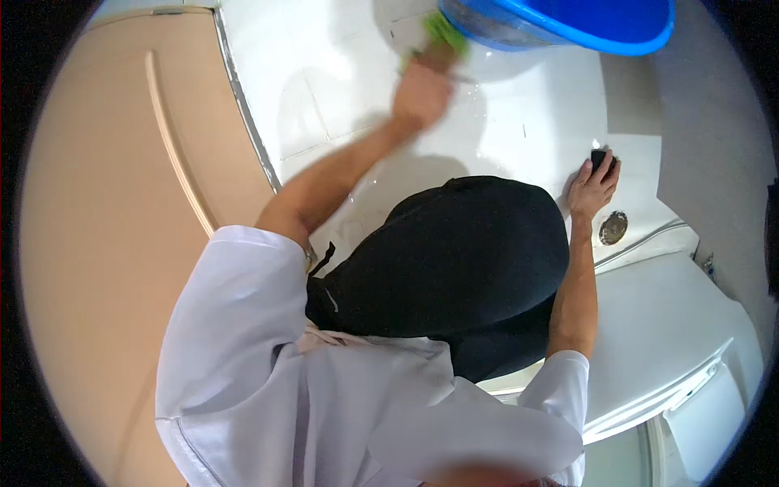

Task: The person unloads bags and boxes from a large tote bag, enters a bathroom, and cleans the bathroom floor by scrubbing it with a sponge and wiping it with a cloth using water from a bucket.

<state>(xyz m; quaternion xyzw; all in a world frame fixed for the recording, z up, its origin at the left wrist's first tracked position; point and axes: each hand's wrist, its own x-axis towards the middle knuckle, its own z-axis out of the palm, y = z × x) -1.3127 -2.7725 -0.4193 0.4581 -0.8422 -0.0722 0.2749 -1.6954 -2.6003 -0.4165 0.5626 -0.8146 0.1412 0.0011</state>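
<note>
My left hand (422,93) is blurred, closed around a brush with bright green bristles (444,32). The brush is near the white tiled floor (341,89), just beside a blue plastic tub (560,31); whether its bristles touch the tiles cannot be made out. My right hand (595,191) reaches to the far right, its fingers over a small black object (599,159) low against the white surface. Most of that object is covered by the fingers, so its kind is unclear. A white spot shows just beyond it.
My bent knees in black trousers (487,252) fill the middle. A round floor drain (613,228) lies close to my right wrist. To the left is a beige door panel (89,203) with a long handle. A white toilet-like fixture (657,325) stands at lower right, near a grey wall (714,122).
</note>
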